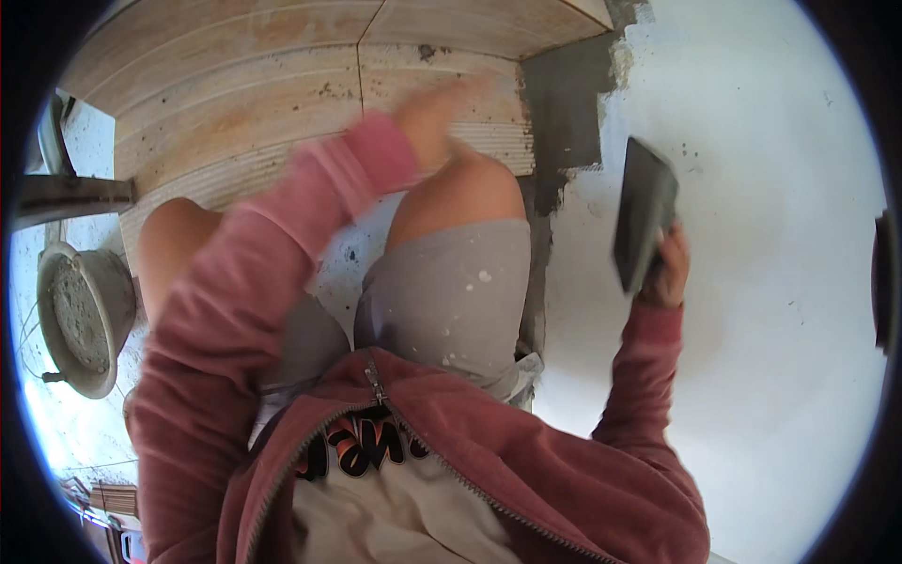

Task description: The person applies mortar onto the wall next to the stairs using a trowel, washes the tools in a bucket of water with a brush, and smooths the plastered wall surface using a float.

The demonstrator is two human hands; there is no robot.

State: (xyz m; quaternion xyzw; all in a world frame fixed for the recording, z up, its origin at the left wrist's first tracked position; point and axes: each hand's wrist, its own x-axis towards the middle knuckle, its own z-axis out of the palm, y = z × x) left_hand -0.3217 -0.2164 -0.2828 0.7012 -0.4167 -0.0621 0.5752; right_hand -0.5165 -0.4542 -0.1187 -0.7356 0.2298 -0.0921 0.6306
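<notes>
Though left hand (453, 103) unclear in grip, right hand (670, 271) around float (641, 209), long axis nearly vertical in view.

Bright, soft light fills a round fisheye view with black corners and a blue fringe along the rim. At the right, the pale wall (780, 310) glows almost white, with a faint soft shadow beside the right sleeve (644, 367). Glare bleaches the floor (99, 437) near the left rim. The tiled steps (244, 122) look warmer and dimmer, their edges bowed. Motion blur smears the left hand (432, 122); the right hand (669, 268) and its dark flat tool (644, 211) are clearer
</notes>
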